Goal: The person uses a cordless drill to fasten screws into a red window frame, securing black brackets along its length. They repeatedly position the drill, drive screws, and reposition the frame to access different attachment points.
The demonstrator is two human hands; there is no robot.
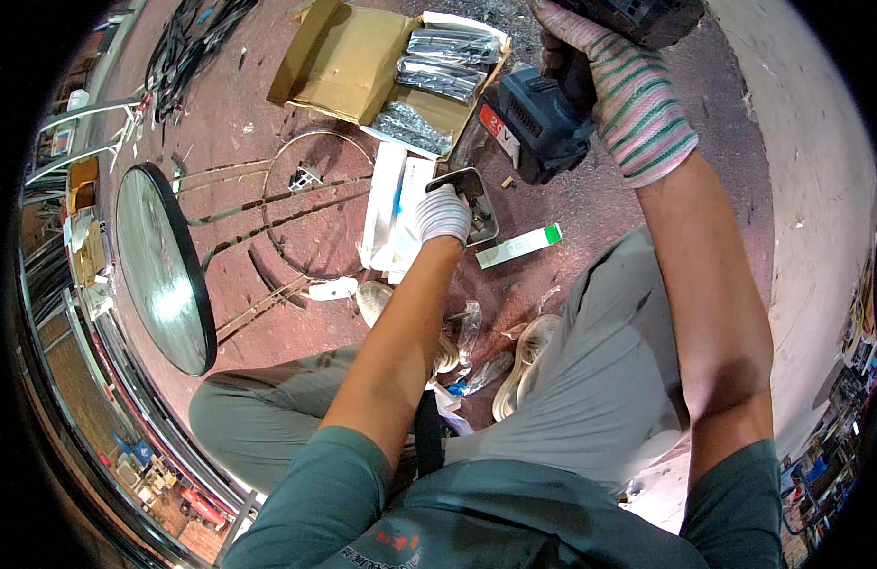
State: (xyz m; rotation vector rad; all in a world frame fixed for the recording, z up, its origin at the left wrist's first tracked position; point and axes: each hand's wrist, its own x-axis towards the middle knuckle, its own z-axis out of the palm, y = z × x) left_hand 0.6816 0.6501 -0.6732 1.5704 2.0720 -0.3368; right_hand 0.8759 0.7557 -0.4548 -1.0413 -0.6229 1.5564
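My right hand (620, 90), in a pink, white and green striped glove, is wrapped round the grip of a cordless drill (647, 17) held up at the top right. The drill's blue-black battery (538, 123) hangs below it. My left hand (442, 214), in a similar striped glove, reaches into a small metal tray (489, 214) holding small loose pieces. Its fingers curl down inside the tray, and the fingertips are hidden. Whatever they pinch is too small to make out. Just below the tray lies a slim white box with a green end (519, 246).
An open cardboard box (343, 62) with plastic-wrapped metal parts (448, 62) lies ahead. Left of the tray are white boxes (385, 204), a thin metal hoop (285, 248) and a round mirror-like disc (163, 270). Black cables (187, 52) lie far left; a pale wall (808, 190) stands right.
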